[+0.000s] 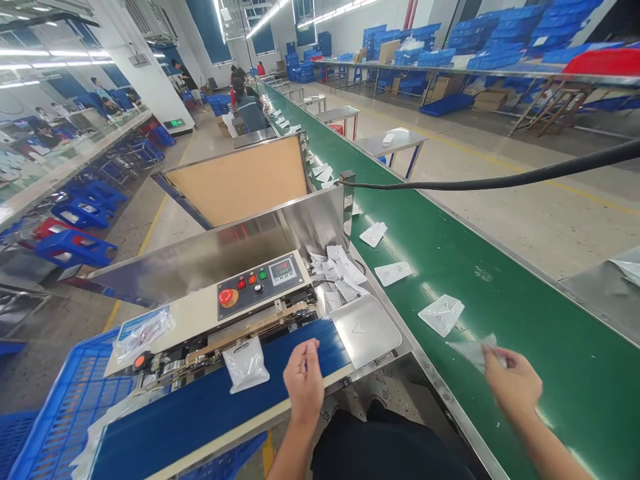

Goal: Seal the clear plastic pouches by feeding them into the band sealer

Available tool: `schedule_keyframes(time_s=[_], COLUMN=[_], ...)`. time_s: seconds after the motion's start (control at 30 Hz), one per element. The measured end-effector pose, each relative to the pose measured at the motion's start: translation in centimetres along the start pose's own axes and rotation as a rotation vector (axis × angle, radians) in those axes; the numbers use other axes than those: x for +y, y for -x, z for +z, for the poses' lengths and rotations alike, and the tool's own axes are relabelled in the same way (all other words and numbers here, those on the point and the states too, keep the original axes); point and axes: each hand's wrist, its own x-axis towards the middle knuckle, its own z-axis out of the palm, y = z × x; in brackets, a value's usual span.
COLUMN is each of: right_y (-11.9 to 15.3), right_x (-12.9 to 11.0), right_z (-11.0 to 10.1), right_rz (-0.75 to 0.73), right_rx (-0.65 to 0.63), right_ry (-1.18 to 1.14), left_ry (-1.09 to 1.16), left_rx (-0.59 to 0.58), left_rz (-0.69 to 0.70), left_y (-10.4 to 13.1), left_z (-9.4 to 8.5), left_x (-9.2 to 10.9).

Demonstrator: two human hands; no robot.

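The right hand (513, 383) pinches a thin, translucent whitish pouch (470, 355) between thumb and fingers, over the green conveyor belt (505, 300) near its left edge; whether the pouch touches the belt is unclear. The left hand (304, 380) is loosely curled above the near edge of a narrow blue belt (185, 413); whether it is fully closed or holds anything cannot be told. The step appears to be handling single pouches; the next move calls for a secure corner grip.

Def a factory floor I'm standing on: long green conveyor (520, 300), white pouches (441, 315) along its left edge, blue crates (515, 30) stacked up.
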Motion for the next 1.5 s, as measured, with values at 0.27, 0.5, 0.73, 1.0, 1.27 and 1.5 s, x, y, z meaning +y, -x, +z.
schedule_keyframes(time_s=[0.27,0.5,0.73,1.0,1.27,1.5], right_y=[6.9,11.7,12.9,12.3,15.5,13.7], right_x=[-15.2,-16.2,-15.6,-18.8,-23.7,-22.8], right_z=[0.2,2.8,4.7,11.0,14.4,12.5], right_rz=[-0.381,-0.109,-0.335,0.031,0.036,-0.042], right_rx=[-0.662,-1.012,-0.999,-0.929,-1.1,-1.158], right_ry=[-0.464,-0.782,-0.578,-0.57,-0.441,-0.456], left_ry=[0.025,0.069,0.003,0.149,0.186,0.173], left_rx=[-0.511,-0.292,-0.252,-0.03,0.128,0.228], left_rz=[0.19,-0.017,-0.034,-0.384,-0.433,-0.448], left_y=[1.7,1.6,0.8,-4.4,-6.3,-6.2], left_z=[8.3,6.4,5.3,6.7,2.8,-2.9], left_x=[3.9,1.5,-0.2,-2.6,-4.7,-5.3])
